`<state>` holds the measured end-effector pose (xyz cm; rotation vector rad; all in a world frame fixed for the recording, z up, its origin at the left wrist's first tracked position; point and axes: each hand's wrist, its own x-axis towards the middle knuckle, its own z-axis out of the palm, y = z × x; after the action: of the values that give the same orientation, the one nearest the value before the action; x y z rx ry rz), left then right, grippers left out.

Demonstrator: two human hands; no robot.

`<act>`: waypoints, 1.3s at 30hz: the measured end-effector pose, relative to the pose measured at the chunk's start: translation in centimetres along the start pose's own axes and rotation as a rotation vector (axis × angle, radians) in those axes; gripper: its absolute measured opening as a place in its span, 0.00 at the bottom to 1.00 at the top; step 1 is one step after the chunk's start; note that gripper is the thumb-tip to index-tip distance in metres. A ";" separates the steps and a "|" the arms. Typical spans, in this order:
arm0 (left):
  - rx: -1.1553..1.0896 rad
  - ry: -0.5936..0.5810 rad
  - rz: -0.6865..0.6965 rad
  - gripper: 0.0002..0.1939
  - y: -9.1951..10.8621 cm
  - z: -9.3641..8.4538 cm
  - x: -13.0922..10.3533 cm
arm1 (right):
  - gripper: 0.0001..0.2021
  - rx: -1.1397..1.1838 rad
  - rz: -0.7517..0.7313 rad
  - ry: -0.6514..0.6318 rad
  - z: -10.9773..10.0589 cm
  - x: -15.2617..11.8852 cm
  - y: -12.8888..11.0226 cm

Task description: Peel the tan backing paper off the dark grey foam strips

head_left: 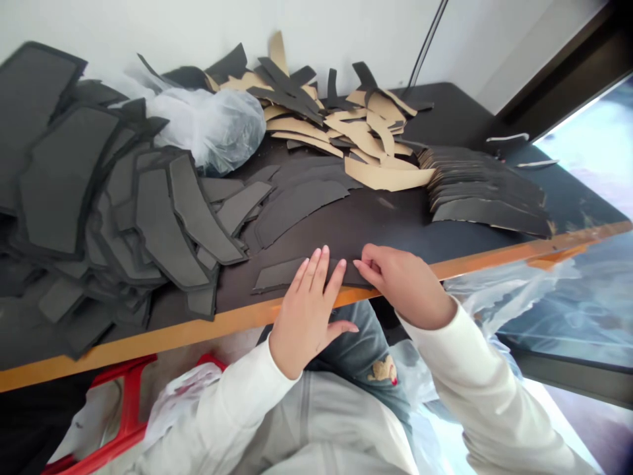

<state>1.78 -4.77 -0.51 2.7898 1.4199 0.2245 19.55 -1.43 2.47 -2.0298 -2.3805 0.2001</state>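
A dark, curved flat strip (pixel 279 274) lies along the front edge of the table. My left hand (pixel 309 310) rests flat across it, fingers stretched and the thumb spread out to the right. At the strip's right end is my right hand (pixel 395 280), its thumb and index finger pinched together and the other fingers curled in. Whatever sits between those fingertips is hidden. Just beyond my hands, more dark curved pieces (pixel 301 201) lie overlapping on the tabletop.
Large dark padded panels (pixel 168 224) are heaped on the left. Behind them sits a clear plastic bag (pixel 212 128). Tan and black strips (pixel 366 132) lie piled at the back. A fanned stack of black pieces (pixel 487 191) stands right. The table's edge (pixel 198 327) is orange-brown; a red stool frame (pixel 129 402) is below.
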 end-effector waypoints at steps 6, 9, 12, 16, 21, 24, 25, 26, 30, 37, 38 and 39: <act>-0.062 0.023 -0.016 0.52 0.0 0.2 -0.1 | 0.22 -0.389 0.306 -0.005 -1.5 -1.9 0.4; -0.083 0.033 -0.025 0.51 0.4 0.1 0.0 | 0.15 -0.381 0.331 0.153 -1.6 -3.7 1.5; -0.083 0.031 -0.052 0.52 1.3 -0.2 0.4 | 0.08 -0.227 0.265 0.382 -0.8 -5.5 2.0; -0.035 -0.023 -0.132 0.60 2.6 -0.5 1.2 | 0.05 -0.061 0.243 0.513 0.7 -7.0 2.4; -0.032 0.019 -0.127 0.65 3.1 0.0 1.1 | 0.11 0.123 0.089 0.649 1.9 -6.9 2.4; -0.041 0.102 -0.066 0.63 2.4 -0.1 0.1 | 0.17 0.238 -0.107 0.646 2.7 -6.1 0.9; -0.033 0.125 -0.042 0.61 1.9 -0.2 -0.5 | 0.19 0.246 -0.170 0.625 3.1 -5.8 0.2; -0.021 0.145 -0.031 0.59 1.3 -0.4 -1.1 | 0.21 0.241 -0.232 0.600 3.5 -5.5 -0.5; 0.032 0.166 -0.158 0.54 -2.1 -1.4 -3.8 | 0.29 0.147 -0.356 0.521 5.2 -4.8 -2.7; 0.136 0.072 -0.115 0.49 -5.3 -1.1 -6.4 | 0.32 -0.011 -0.280 0.478 6.3 -4.5 -3.4; 0.156 0.087 -0.121 0.45 -5.2 -1.0 -6.5 | 0.33 -0.009 -0.281 0.479 6.2 -4.5 -3.2; 0.177 0.105 -0.120 0.40 -5.1 -0.8 -6.8 | 0.33 0.002 -0.288 0.484 6.2 -4.5 -3.0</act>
<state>-6.38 -7.25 -0.90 2.8546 1.7040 0.2600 16.83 -6.92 -3.05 -1.4842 -2.3003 -0.2610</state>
